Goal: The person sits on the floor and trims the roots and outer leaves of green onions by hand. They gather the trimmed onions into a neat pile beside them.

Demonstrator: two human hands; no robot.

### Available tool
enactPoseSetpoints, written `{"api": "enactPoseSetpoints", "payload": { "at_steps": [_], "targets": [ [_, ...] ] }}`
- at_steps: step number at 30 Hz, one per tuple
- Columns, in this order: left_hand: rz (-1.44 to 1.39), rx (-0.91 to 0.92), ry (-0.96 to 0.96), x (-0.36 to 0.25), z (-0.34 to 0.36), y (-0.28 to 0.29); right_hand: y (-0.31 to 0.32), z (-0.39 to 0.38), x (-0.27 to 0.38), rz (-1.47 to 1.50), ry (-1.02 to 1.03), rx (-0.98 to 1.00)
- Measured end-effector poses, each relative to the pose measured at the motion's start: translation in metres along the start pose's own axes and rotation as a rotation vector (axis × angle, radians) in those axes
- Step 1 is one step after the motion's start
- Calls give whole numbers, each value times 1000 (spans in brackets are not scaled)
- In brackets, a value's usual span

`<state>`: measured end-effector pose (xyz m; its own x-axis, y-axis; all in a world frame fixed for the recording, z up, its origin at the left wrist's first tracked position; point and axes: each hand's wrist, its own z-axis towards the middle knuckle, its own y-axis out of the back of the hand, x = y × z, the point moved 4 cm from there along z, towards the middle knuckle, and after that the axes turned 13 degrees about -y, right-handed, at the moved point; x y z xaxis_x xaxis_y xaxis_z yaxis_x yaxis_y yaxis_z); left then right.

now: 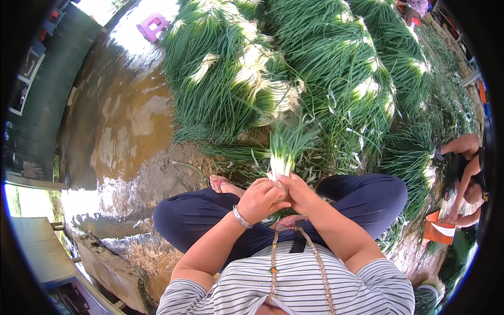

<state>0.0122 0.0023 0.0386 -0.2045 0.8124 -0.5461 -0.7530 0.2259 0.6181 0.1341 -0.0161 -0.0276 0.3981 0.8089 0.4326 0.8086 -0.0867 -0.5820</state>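
A small bunch of green onions point(282, 163) stands between my two hands, white stems low and green tops pointing away from me. My left hand point(261, 198) wraps its fingers round the root end, a bangle on its wrist. Closed on the same stems from the other side is my right hand point(299, 193). The roots are mostly hidden by my fingers. Just beyond lies a big heap of green onions point(215, 100), with bundled white ends point(278, 97) facing several ways.
More rows of green onions point(325, 58) spread to the far right. Wet, muddy ground point(126, 115) lies to the left, with a pink stool point(153, 26) at the back. Another person's arm point(462, 194) reaches in at the right, beside an orange-and-white object point(440, 229).
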Motion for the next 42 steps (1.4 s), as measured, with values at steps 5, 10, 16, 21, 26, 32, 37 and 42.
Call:
{"api": "enactPoseSetpoints", "payload": {
  "at_steps": [5,10,16,21,26,32,37,42],
  "targets": [
    [-172,-48,764,44,-30,-5,-1,-9,1,-69,55,-54],
    [-1398,10,950,31,-34,-35,-15,-23,1,-903,199,-25],
    [-1610,-332,999,22,-18,-13,-12,-41,5,-727,121,131],
    [-1672,-310,951,16,-17,-9,-29,-53,20,-907,408,275],
    [-1657,-254,817,-1,-4,1,-35,-71,40,-837,259,592],
    [-1661,-300,781,8,-7,1,-27,-81,74,-350,489,221],
    [-1466,-294,740,10,-13,-7,-44,-58,78,-1041,828,-300],
    [-1564,-337,809,14,-17,-6,-34,-25,66,-458,635,-218]
  ]
}}
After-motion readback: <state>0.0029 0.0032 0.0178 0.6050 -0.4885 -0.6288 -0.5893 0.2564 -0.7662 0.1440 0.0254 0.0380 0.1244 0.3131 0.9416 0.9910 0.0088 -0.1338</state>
